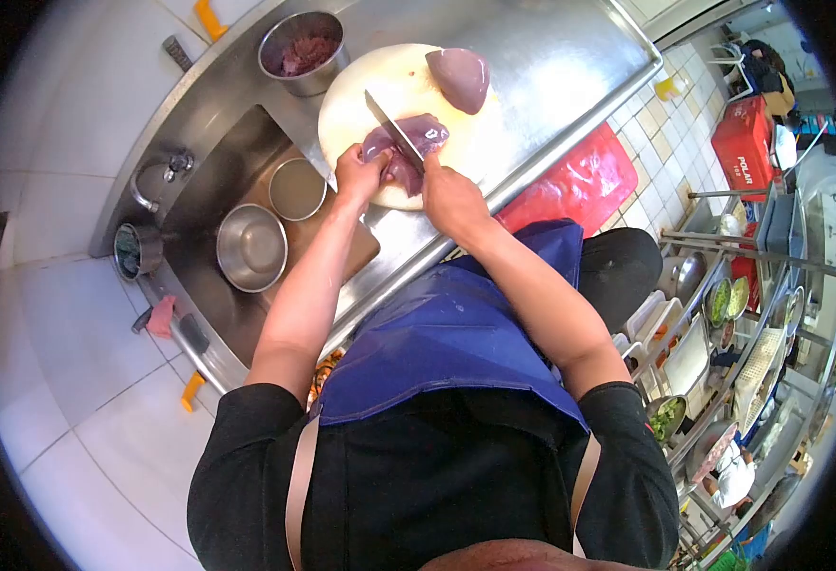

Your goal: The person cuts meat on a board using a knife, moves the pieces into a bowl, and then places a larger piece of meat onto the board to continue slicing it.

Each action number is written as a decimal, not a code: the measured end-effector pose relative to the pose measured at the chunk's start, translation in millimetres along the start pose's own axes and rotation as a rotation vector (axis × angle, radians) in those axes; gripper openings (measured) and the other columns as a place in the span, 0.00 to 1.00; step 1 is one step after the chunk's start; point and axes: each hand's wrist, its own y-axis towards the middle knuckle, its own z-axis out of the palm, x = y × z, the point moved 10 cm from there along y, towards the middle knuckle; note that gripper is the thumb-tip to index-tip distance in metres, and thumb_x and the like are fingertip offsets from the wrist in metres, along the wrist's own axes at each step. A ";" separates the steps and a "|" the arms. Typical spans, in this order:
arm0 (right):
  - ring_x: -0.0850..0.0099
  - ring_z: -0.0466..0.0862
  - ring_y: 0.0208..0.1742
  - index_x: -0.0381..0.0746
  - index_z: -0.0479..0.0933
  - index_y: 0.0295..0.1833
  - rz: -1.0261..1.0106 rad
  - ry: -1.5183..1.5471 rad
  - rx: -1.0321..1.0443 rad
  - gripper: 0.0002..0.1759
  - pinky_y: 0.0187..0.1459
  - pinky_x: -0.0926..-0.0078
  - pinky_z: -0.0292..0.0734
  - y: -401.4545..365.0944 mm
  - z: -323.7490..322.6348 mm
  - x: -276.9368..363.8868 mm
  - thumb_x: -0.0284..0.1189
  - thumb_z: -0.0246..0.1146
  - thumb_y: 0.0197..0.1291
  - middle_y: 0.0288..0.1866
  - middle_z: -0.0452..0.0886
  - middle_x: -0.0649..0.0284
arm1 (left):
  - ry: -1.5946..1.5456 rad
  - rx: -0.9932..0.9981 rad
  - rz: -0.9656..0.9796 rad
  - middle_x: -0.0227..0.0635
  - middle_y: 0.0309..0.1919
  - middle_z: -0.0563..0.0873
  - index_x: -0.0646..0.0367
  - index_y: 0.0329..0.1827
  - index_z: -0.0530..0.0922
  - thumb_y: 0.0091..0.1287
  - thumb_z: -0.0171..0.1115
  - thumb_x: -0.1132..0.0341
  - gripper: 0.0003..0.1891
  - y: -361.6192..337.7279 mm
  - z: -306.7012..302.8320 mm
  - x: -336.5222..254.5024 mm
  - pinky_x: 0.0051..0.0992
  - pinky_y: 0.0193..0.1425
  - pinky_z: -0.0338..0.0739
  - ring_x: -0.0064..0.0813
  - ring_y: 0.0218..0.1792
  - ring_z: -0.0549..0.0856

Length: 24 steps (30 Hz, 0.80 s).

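Observation:
On a round white cutting board (342, 95) lies a dark, glossy piece of raw meat that looks like liver (425, 131). My left hand (361, 171) has its fingers closed on the near left edge of this piece. In my right hand (453, 200) is a knife (387, 122), gripped by its handle, with the blade lying across the meat and pointing to the upper left. A second, larger smooth piece of the same meat (460, 80) rests at the board's far right, apart from both hands.
A metal pot (275, 71) with reddish meat stands left of the board. The sink (256, 143) at the left holds two metal bowls, one of them a steel bowl (251, 249), below a faucet (156, 186). A red plastic bag (585, 181) lies beyond the counter's front edge.

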 end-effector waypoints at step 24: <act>0.39 0.90 0.42 0.32 0.68 0.53 0.014 -0.058 0.050 0.08 0.44 0.40 0.84 -44.0 3.1 -16.0 0.23 0.53 0.72 0.38 0.87 0.37 | 0.427 0.059 0.053 0.39 0.32 0.93 0.63 0.52 0.86 0.72 0.75 0.64 0.13 -8.0 -16.8 -8.7 0.30 0.37 0.85 0.26 0.27 0.92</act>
